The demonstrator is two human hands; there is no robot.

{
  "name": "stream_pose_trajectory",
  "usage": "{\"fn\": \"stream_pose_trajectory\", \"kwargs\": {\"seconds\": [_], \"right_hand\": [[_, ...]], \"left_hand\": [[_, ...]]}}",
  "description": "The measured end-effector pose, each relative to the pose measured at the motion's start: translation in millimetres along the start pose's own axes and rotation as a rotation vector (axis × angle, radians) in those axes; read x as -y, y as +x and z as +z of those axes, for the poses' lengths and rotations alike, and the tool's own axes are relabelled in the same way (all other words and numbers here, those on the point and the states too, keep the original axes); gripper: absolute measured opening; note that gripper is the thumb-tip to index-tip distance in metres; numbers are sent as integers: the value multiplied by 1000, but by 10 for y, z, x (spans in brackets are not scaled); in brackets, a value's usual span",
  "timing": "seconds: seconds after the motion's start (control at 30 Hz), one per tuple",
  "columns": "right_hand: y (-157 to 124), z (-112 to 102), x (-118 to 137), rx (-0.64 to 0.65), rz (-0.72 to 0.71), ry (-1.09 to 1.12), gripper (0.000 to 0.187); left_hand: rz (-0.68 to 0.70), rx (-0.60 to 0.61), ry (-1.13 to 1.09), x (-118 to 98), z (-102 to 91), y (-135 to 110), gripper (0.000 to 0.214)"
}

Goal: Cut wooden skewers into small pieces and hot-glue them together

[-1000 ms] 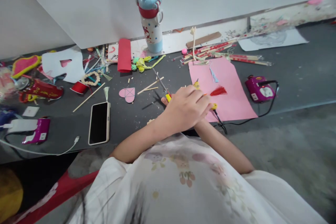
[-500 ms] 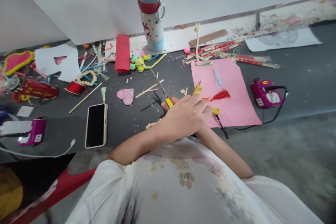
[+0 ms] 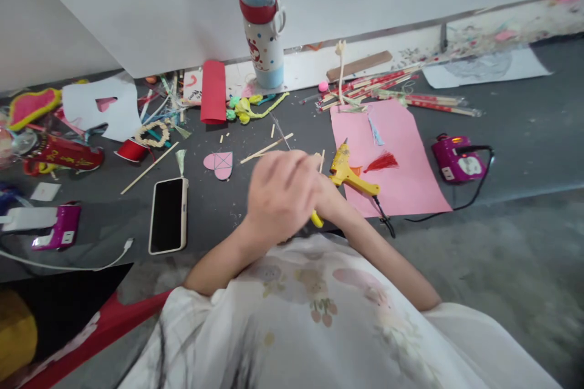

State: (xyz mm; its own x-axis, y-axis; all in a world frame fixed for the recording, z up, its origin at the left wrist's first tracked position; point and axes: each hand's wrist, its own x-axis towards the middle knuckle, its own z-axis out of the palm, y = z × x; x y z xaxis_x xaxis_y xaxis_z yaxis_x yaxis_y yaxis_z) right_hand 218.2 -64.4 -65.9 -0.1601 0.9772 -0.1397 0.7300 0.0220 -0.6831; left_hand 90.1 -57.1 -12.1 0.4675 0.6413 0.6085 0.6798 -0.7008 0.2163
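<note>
The blurred left hand [image 3: 280, 194] seems curled over the mostly hidden right hand [image 3: 325, 193]; I cannot tell either grip. A yellow glue gun [image 3: 347, 173] lies just beside them on the bench [image 3: 524, 115].

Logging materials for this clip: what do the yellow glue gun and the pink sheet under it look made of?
Glue gun: seemingly moulded plastic, smooth yellow shell, slight sheen. Pink sheet: probably paper or thin card, matt, lying flat with straight cut edges.
</note>
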Motion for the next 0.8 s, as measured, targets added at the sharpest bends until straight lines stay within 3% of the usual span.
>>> {"fn": "stream_pose_trajectory", "kwargs": {"seconds": [0.07, 0.17, 0.33, 0.53, 0.8], "right_hand": [[10, -50, -68, 23, 58, 84, 26], [-11, -118, 4, 22, 93, 146, 26], [-107, -189, 107, 28, 25, 81, 27], [-152, -219, 22, 60, -12, -39, 34], [-175, -219, -25, 64, -112, -115, 43]], "left_hand": [[-135, -74, 86, 121, -99, -45, 26], [-234, -36, 178, 256, -109, -100, 24], [-168, 128, 253, 390, -54, -157, 18], [-65, 178, 250, 468, -63, -206, 24], [-98, 279, 74, 529, -124, -234, 21]]}}
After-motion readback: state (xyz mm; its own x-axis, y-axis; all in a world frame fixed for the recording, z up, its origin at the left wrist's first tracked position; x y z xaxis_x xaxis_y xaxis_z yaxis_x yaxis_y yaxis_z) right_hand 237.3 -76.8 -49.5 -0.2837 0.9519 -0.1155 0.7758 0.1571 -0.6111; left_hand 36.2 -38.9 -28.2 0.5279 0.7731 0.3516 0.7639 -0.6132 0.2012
